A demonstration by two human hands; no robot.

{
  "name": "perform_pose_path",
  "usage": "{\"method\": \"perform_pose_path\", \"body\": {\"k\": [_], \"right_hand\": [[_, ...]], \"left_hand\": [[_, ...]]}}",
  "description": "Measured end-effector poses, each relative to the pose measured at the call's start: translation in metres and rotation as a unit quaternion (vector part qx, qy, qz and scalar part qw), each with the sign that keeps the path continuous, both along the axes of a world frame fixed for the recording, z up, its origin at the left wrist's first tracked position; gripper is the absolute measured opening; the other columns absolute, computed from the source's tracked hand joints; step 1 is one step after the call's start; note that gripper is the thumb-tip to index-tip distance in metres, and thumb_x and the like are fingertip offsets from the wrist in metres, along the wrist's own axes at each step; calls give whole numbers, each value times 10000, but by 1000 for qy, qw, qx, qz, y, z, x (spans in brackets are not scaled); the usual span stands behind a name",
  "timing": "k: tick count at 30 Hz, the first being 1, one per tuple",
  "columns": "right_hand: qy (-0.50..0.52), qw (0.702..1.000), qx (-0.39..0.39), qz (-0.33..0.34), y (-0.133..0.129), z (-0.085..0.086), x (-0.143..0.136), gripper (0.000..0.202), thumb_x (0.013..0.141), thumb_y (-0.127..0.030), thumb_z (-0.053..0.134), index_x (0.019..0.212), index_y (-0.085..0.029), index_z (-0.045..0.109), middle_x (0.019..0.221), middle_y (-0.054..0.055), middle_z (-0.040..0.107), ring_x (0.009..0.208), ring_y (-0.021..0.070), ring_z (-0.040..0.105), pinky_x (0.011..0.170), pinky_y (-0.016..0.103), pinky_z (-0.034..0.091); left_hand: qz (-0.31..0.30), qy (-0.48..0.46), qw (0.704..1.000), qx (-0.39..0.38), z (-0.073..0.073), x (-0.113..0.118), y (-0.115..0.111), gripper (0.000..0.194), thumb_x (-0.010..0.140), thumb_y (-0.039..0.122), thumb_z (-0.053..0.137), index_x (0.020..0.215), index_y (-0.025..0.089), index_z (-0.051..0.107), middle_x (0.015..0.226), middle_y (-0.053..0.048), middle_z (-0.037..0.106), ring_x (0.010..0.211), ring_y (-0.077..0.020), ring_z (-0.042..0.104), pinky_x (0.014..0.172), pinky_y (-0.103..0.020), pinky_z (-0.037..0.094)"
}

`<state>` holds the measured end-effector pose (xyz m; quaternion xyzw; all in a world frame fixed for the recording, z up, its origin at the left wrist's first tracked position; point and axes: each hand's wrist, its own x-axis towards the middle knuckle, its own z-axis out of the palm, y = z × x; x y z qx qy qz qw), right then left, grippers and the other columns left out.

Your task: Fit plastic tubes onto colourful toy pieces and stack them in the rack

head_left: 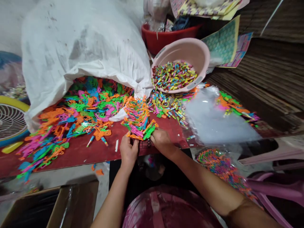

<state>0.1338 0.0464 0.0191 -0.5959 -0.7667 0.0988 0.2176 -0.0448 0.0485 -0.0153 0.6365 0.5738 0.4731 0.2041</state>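
Note:
A packed row of flat plastic toy pieces point(137, 115), in orange, pink, green and blue, lies on the red table in front of me. My left hand point(129, 148) pinches an orange piece at the row's near left end, thumb and fingers close together. At the near right end, my right hand point(161, 140) is closed at the bright green pieces point(149, 130); its fingertips are partly hidden behind them. Left of the row, a loose heap of similar pieces point(95, 101) spills from a large white sack point(83, 41).
A pink basin point(204, 60) of small coloured tubes point(174, 76) tilts at the back right, more tubes spilled before it. Clear plastic bags point(216, 120) lie right on the red table point(78, 153). A fan point(11, 120) stands left; an open carton point(78, 202) sits below.

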Motion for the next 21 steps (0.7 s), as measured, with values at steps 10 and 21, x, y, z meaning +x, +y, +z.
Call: {"method": "perform_pose_path", "body": {"k": [10, 21], "right_hand": [[-67, 979, 34, -191, 44, 22, 95, 197, 883, -169, 535, 1022, -162, 675, 1045, 131, 649, 933, 235, 592, 749, 302, 405], [-6, 981, -15, -191, 42, 22, 131, 136, 812, -174, 561, 808, -167, 696, 826, 77, 705, 807, 190, 619, 664, 260, 381]], "left_hand": [[41, -91, 995, -8, 2, 7, -29, 468, 826, 425, 654, 1204, 161, 576, 1106, -106, 655, 1017, -229, 631, 931, -390, 499], [25, -22, 999, 1, 14, 16, -24, 214, 870, 312, 561, 1029, 183, 623, 965, -60, 643, 928, -209, 605, 882, -361, 484]]}}
